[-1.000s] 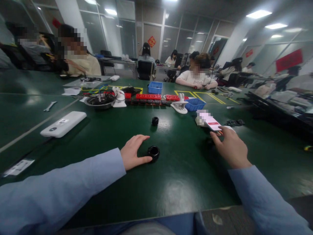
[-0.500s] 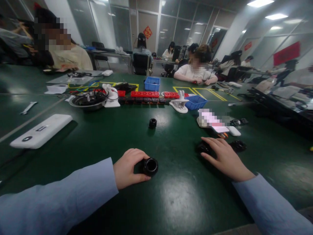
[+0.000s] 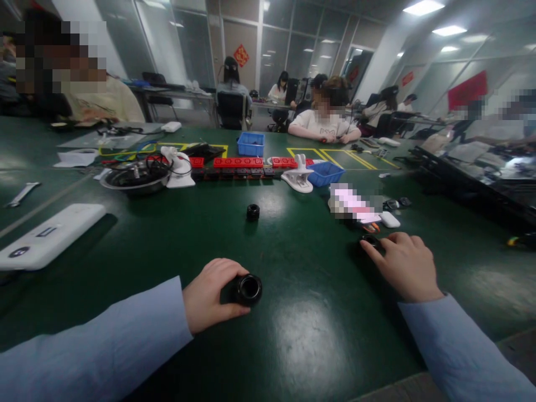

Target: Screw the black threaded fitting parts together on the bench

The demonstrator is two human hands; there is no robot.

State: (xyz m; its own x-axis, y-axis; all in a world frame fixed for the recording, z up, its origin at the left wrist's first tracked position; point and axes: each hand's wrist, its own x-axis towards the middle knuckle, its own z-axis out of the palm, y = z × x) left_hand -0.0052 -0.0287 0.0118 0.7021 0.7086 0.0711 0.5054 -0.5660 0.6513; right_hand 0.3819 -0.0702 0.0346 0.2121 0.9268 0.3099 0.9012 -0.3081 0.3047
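My left hand is curled around a black cylindrical part, thumb on the near side and fingers on the far side. The part rests on the green table with its round hole facing up towards me. Over on the right, my right hand has its thumb and fingers about another black round part, which the hand partly covers. A smaller black ring-like part stands by itself farther back, touched by neither hand.
A white power bank-like box and a wrench lie at left. Behind are a metal bowl, a red strip, a white clamp and blue bins. A phone lies at right. Co-workers sit beyond.
My right hand has moved to the right, and the black part by its fingertips has shifted that way too. A second black part beside it is now out of sight. My left hand keeps its hold.
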